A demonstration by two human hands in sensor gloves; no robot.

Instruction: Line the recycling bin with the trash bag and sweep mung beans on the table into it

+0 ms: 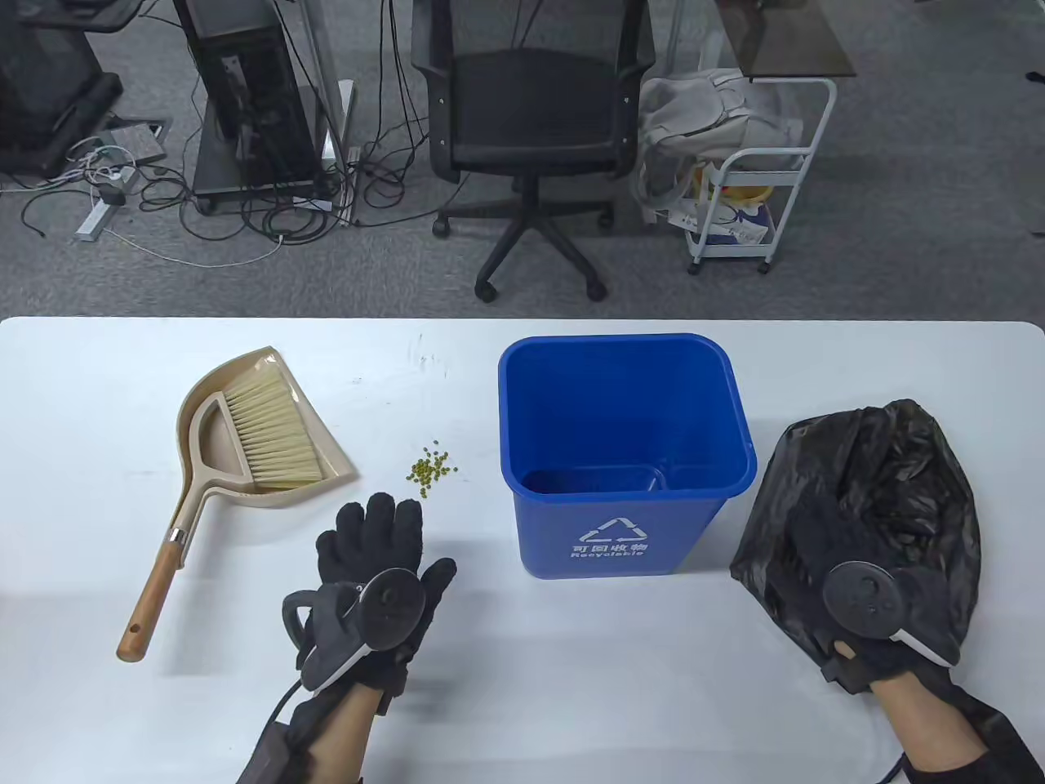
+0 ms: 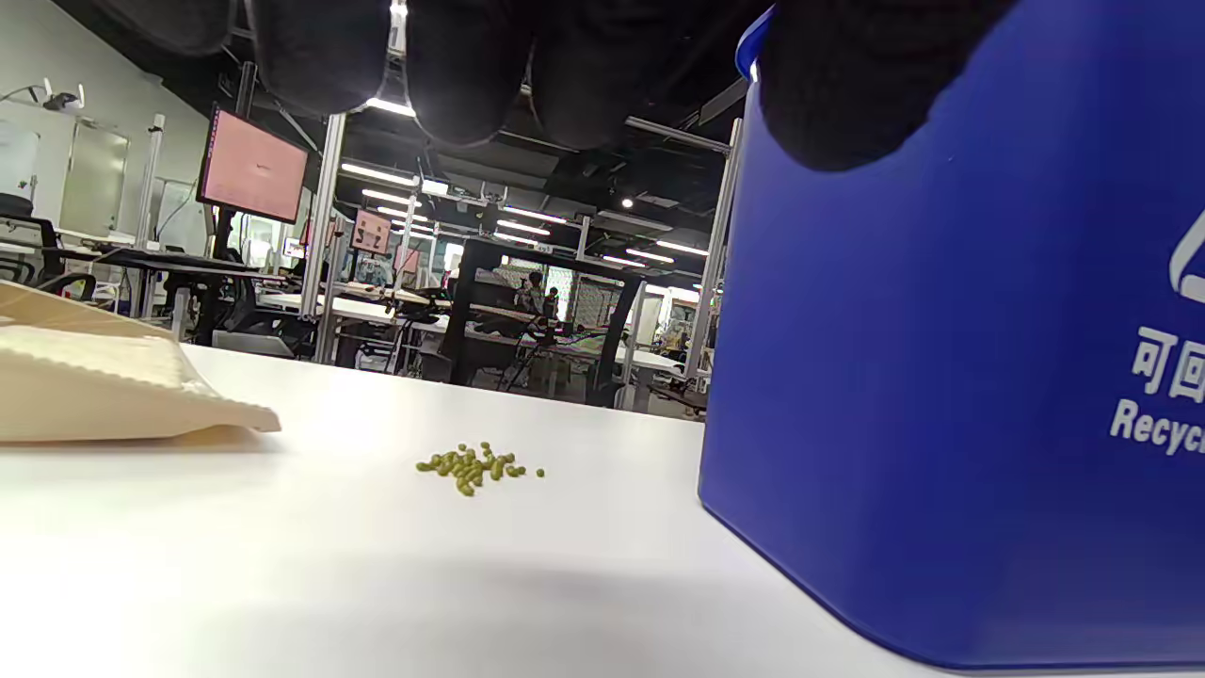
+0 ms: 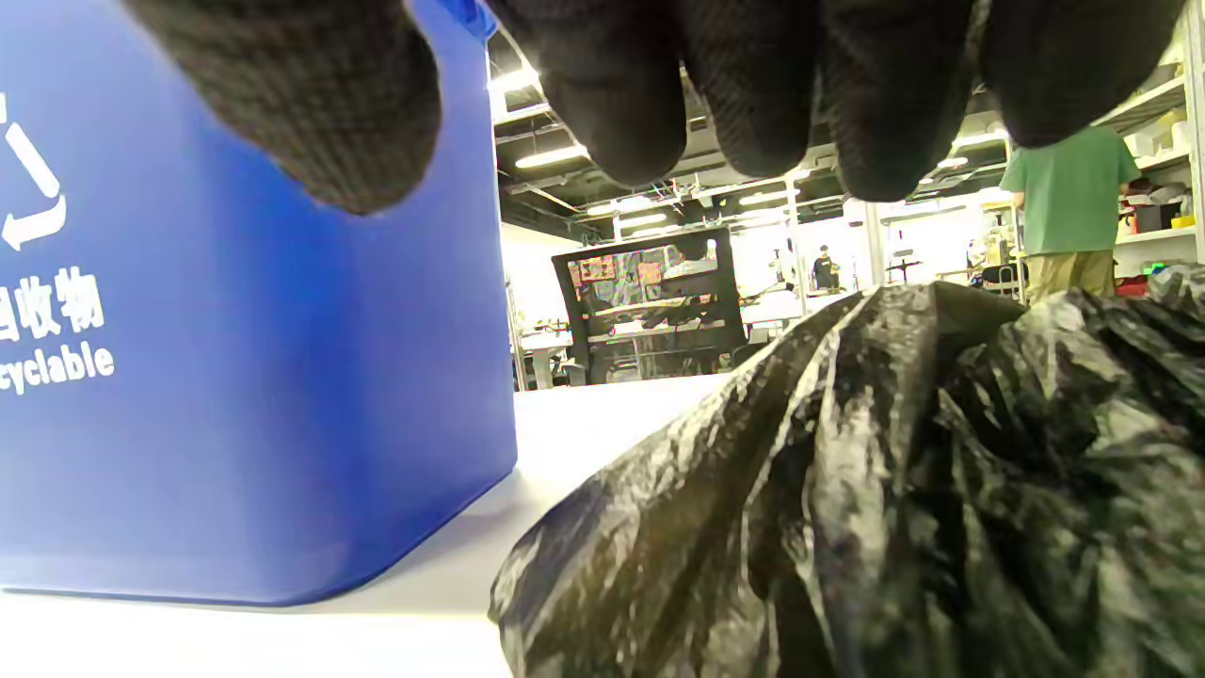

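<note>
While the blue recycling bin (image 1: 624, 457) stands upright at the desk (image 1: 506, 694) centre, w/ white recycle symbol & "Recyclable" text facing the person, both gloved hands hang over the near half of the desk. The bin shows bare blue walls and floor inside; no liner in it.

Left hand (image 1: 375, 563) sits at abt 7 o'clock from the bin, palm down, fingers straight & spread, pointing to 12 o'clock; grip released, holding nothing. In the left wrist view the fingertips (image 2: 471, 75) hang above the desk, apart from it.

Mung beans (image 1: 431, 469): small green cluster just at 9 o'clock of the bin, just past the left fingertips at 12–1 o'clock, not touched. Same cluster in left wrist view (image 2: 475, 466), betw. dustpan edge and bin wall.

Beige dustpan (image 1: 261, 425) lies flat at 9 o'clock of the beans, well apart from the bin, w/ the hand brush (image 1: 269, 437) nested in it, bristles pale; its wooden handle (image 1: 155, 596) runs toward 7 o'clock.

Black trash bag (image 1: 882, 490) lies crumpled at 3 o'clock of the bin, near but apart from it. Right hand (image 1: 865, 588) is over the bag's near part; right wrist view shows fingers (image 3: 602, 85) slightly bent above the plastic (image 3: 894, 490), not pinching it. Grip looks released, though contact w/ the bag can't be told.
</note>
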